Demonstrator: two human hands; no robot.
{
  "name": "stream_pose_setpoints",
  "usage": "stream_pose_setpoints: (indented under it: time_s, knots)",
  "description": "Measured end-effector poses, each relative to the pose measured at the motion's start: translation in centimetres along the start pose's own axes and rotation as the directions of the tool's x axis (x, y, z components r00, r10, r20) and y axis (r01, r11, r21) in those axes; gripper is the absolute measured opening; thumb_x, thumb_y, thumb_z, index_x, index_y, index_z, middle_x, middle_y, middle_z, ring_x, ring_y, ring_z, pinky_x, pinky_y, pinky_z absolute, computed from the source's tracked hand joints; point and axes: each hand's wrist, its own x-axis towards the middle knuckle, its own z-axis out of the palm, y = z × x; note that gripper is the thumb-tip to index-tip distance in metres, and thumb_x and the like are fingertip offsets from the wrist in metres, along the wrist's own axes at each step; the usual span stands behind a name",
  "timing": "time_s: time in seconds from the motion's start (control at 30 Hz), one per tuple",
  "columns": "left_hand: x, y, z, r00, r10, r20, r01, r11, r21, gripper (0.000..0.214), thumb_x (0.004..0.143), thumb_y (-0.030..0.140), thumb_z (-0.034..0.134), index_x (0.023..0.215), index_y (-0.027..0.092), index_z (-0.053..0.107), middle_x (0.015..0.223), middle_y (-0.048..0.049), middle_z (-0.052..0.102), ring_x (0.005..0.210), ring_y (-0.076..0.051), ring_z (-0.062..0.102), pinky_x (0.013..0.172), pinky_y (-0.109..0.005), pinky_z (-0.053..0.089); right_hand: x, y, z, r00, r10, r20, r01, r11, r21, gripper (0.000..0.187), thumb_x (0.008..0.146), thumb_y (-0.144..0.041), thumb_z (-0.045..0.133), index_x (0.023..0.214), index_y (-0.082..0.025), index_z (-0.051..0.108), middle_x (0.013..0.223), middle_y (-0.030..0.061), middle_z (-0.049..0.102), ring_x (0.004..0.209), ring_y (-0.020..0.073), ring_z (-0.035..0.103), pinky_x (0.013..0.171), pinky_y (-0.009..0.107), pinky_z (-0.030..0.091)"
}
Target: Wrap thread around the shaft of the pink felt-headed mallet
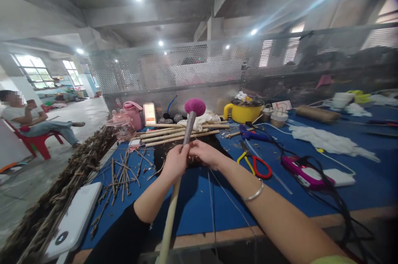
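A mallet with a round purple head (195, 107), a grey-wrapped neck (190, 128) and a pale wooden handle (170, 224) stands tilted in front of me. My left hand (175, 159) is closed round it just below the grey wrap. At the lower end of the wrap, my right hand (203, 153) has its fingers pinched against the shaft. Thin pale strands (212, 202) hang below the right hand; where they begin is hidden. Beyond the hands lie several bare wooden sticks (174, 133).
On the blue table (192, 214) are red-and-yellow scissors (256, 166), a blue glue gun (253, 133), a magenta device (306, 173) with black cables and a yellow pot (247, 111). Twigs (124, 177) and a white power bank (76, 218) lie left. A person (40, 119) sits far left.
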Motion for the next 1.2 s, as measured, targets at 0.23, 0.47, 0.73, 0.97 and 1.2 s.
stream_pose_setpoints:
  time_s: [0.23, 0.47, 0.73, 0.97, 1.2]
  knots:
    - [-1.4, 0.5, 0.5, 0.992, -0.049, 0.116, 0.088, 0.928, -0.363, 0.053, 0.075, 0.068, 0.030, 0.080, 0.018, 0.045, 0.050, 0.0063, 0.037, 0.032, -0.003, 0.026, 0.031, -0.014, 0.023, -0.7, 0.5, 0.5, 0.960, -0.243, 0.140, 0.239, 0.970, 0.045, 0.027, 0.069, -0.040, 0.063, 0.065, -0.014, 0.053, 0.064, 0.0024, 0.061, 0.059, 0.0128, 0.056, 0.061, 0.027, 0.044]
    - [-1.9, 0.5, 0.5, 0.989, 0.033, 0.147, 0.034, 0.902, -0.430, 0.055, 0.077, 0.068, 0.025, 0.092, 0.019, 0.046, 0.051, 0.0065, 0.036, 0.033, -0.003, 0.024, 0.030, -0.013, 0.023, -0.1, 1.3, 0.3, 0.959, -0.254, 0.127, 0.237, 0.963, 0.131, 0.031, 0.068, -0.042, 0.064, 0.066, -0.015, 0.051, 0.059, 0.0015, 0.061, 0.052, 0.0114, 0.055, 0.050, 0.023, 0.041]
    - [-2.3, 0.7, 0.8, 0.964, 0.014, 0.264, 0.132, 0.839, -0.528, 0.028, 0.081, 0.044, 0.034, 0.088, 0.020, 0.044, 0.054, 0.0068, 0.034, 0.034, -0.003, 0.022, 0.030, -0.012, 0.019, -0.1, 1.2, -0.2, 0.964, -0.190, 0.186, 0.158, 0.972, 0.174, 0.031, 0.069, -0.041, 0.066, 0.076, -0.015, 0.049, 0.053, -0.0032, 0.056, 0.030, 0.0011, 0.029, 0.031, 0.015, 0.016]
    - [-2.4, 0.3, 1.4, 0.973, 0.050, 0.224, 0.065, 0.876, -0.478, 0.042, 0.080, 0.045, 0.035, 0.116, 0.022, 0.036, 0.053, 0.0072, 0.039, 0.033, -0.004, 0.028, 0.031, -0.013, 0.023, -0.5, 1.7, 0.4, 0.952, -0.214, 0.218, 0.146, 0.946, 0.289, 0.027, 0.071, -0.035, 0.063, 0.081, -0.012, 0.055, 0.052, -0.0018, 0.054, 0.038, 0.0056, 0.043, 0.036, 0.016, 0.031]
    - [-2.7, -1.4, 2.5, 0.934, 0.312, -0.174, -0.301, 0.950, 0.089, 0.046, 0.072, 0.042, 0.059, 0.107, 0.017, 0.043, 0.059, 0.0032, 0.054, 0.041, -0.006, 0.047, 0.039, -0.016, 0.035, -0.1, 1.4, -0.6, 0.965, -0.261, 0.022, 0.254, 0.954, 0.159, 0.025, 0.067, -0.033, 0.064, 0.072, -0.010, 0.057, 0.058, 0.0004, 0.058, 0.049, 0.0098, 0.051, 0.048, 0.021, 0.038]
